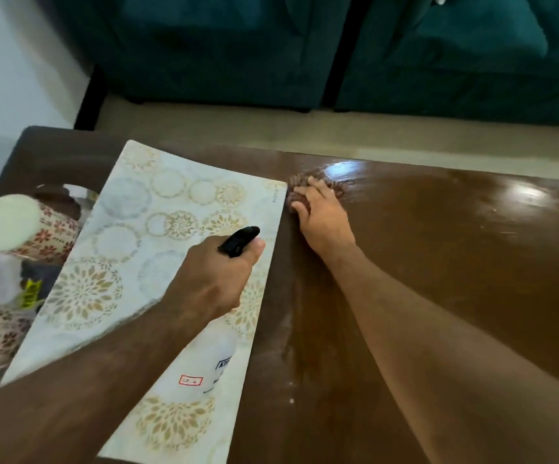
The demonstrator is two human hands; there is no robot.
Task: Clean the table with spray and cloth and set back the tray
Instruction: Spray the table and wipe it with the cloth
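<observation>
Fingers [318,189] of the right hand [321,219] are pressing a brown textured cloth [296,190] flat onto the glossy dark wooden table [455,262], beside the floral-patterned rectangular tray [130,236]. Left hand [214,276] is gripping the translucent spray bottle [214,363] above that tray; swinging it carelessly could be nudging the tray toward the cluttered left edge.

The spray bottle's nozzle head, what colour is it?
Black, on the spray bottle in the left hand, head view.
</observation>
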